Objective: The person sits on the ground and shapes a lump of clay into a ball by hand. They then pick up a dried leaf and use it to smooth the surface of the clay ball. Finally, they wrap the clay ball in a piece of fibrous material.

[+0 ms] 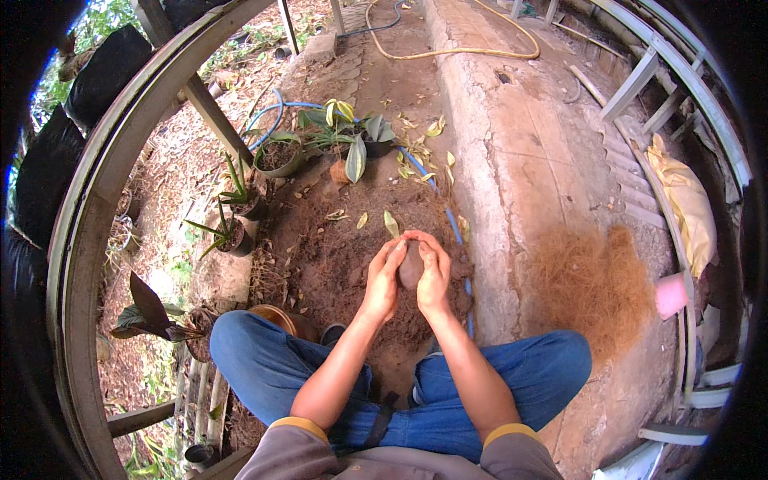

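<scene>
Both hands are cupped around a rounded lump of dark soil (411, 267) above a soil heap. My left hand (384, 279) curves round its left side, and my right hand (434, 273) closes in from the right, with the fingertips meeting at the far side. Just beyond the left fingertips a pale green leaf (391, 224) stands up; whether it is joined to the lump I cannot tell. Beneath and around the hands spreads the loose dark soil heap (336, 258). The undersides of the lump and the palms are hidden.
Potted plants (279, 157) stand beyond the heap, among them a variegated leaf (356, 159). A blue hose (453, 225) runs along its right side. Brown coconut fibre (591, 288) lies on the concrete ledge (492, 180), near a pink pot (671, 295). An orange-brown pot (277, 318) sits by the left knee.
</scene>
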The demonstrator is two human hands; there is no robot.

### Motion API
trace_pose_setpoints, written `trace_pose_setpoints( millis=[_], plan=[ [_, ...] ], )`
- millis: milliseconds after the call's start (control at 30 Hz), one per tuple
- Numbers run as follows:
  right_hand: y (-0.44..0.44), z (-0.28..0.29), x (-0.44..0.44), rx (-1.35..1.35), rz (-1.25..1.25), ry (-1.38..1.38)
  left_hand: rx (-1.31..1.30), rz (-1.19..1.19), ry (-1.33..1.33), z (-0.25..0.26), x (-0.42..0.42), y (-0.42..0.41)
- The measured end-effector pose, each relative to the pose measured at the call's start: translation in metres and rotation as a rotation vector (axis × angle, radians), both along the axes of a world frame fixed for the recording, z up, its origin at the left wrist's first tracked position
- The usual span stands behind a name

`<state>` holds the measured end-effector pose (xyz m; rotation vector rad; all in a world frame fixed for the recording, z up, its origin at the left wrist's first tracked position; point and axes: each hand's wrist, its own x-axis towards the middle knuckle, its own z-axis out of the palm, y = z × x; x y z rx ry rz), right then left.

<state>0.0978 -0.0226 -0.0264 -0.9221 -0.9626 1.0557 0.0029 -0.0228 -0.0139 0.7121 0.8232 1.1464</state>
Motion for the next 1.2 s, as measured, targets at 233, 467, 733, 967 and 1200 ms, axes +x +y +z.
trace_pose_setpoints(
  millis=[233,467,733,967,1200],
  plan=[
    [0.002,0.019,-0.001,0.095,-0.039,-0.382,-0.31,-0.089,-0.229,0.018,-0.01,0.002],
    [0.003,0.016,0.004,0.104,0.053,-0.146,0.19,0.067,0.511,0.016,-0.003,-0.004],
    [-0.001,0.025,-0.005,-0.043,0.099,0.194,0.317,0.191,0.103,0.011,0.001,-0.004],
    [-0.004,0.032,-0.013,0.03,0.195,-0.025,-0.136,0.148,-0.101,0.012,-0.012,0.011],
    [-0.004,0.034,-0.012,-0.094,0.242,0.177,-0.461,0.0,-0.257,0.033,-0.017,0.004]
  ],
)
